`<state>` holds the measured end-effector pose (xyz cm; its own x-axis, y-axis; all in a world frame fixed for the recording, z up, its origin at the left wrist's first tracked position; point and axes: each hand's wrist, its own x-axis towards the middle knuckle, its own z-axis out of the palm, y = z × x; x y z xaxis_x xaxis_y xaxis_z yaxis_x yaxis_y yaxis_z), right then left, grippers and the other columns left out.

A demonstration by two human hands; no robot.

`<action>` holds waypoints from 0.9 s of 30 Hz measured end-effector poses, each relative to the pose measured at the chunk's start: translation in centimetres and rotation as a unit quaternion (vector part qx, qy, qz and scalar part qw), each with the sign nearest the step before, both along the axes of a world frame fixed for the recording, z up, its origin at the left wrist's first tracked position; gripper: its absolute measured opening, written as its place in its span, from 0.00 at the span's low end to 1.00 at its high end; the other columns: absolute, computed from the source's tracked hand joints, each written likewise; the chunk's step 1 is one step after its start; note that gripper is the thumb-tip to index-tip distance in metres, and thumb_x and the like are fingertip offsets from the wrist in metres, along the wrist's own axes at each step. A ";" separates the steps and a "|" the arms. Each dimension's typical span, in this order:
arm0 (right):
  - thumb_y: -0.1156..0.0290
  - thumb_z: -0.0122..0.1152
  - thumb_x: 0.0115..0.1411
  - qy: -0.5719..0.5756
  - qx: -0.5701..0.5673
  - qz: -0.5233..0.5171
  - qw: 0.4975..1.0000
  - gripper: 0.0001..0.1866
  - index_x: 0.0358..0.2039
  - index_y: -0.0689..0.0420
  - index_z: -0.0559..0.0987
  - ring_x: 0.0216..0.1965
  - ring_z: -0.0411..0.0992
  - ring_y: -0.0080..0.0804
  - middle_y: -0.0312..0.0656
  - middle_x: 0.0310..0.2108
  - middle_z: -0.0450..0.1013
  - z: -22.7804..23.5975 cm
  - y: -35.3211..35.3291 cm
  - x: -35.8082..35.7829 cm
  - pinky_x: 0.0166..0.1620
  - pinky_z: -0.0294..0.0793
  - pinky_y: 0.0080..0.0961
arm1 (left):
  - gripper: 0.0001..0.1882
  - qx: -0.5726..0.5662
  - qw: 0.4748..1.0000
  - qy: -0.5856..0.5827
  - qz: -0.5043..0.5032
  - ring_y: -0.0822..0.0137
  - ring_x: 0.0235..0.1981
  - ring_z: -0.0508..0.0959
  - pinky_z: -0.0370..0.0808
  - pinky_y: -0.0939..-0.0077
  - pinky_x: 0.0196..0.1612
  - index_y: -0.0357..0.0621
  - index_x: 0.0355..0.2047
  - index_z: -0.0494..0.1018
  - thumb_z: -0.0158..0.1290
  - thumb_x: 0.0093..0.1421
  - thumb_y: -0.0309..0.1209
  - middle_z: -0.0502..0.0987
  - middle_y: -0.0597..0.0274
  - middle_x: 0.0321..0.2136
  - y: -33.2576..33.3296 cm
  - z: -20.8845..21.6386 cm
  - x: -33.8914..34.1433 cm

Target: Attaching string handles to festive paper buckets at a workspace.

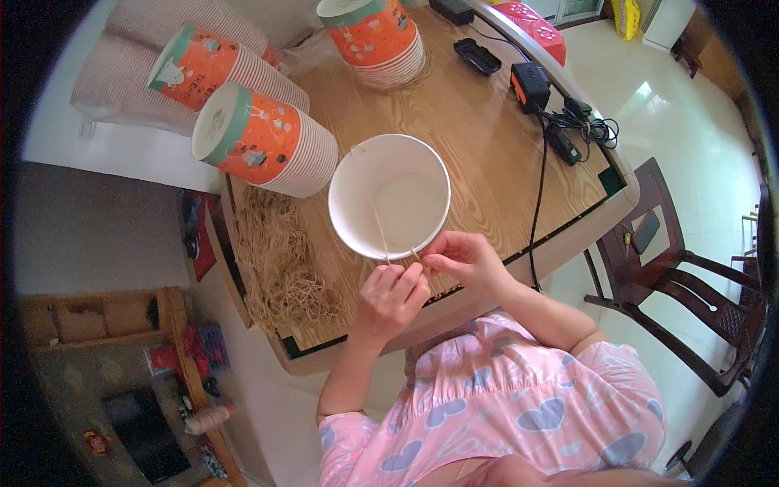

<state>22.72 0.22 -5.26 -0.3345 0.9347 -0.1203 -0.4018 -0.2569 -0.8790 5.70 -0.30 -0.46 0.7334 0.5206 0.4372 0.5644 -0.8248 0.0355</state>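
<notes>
A white paper bucket [350, 195] stands on the wooden table close to its near edge, its round mouth toward me. A thin length of twine [379, 223] runs from the far-left rim across the bucket's inside to the near rim. My left hand [393, 302] is closed, its fingertips pinching the twine just outside the near rim. Beside it, my right hand [468, 264] pinches a short twine end that sticks up at the rim. The two hands nearly touch. A loose heap of tan twine [276, 260] lies left of the bucket.
Orange-and-green paper buckets stand in nested stacks, two at left [268, 134] and one at the back [377, 45]. Black adapters [531, 87] and coiled cables [596, 130] lie along the right edge. A dark wooden chair [682, 276] stands right of the table.
</notes>
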 end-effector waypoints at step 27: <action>0.76 0.58 0.53 -0.155 0.123 -0.048 0.979 0.05 0.29 0.63 0.74 0.29 0.67 0.17 0.34 0.25 0.70 0.5 -0.1 0.0 0.35 0.68 0.17 | 0.09 -0.318 0.860 -0.278 0.286 0.65 0.34 0.77 0.71 0.74 0.39 0.34 0.36 0.73 0.52 0.53 0.23 0.77 0.54 0.31 -1.3 0.3 2.5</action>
<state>22.77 0.11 -4.80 -0.2264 0.9736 0.0300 -0.1170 0.0034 -0.9931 8.22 -1.58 -0.16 0.0472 0.9902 0.1312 0.6219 -0.1319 0.7719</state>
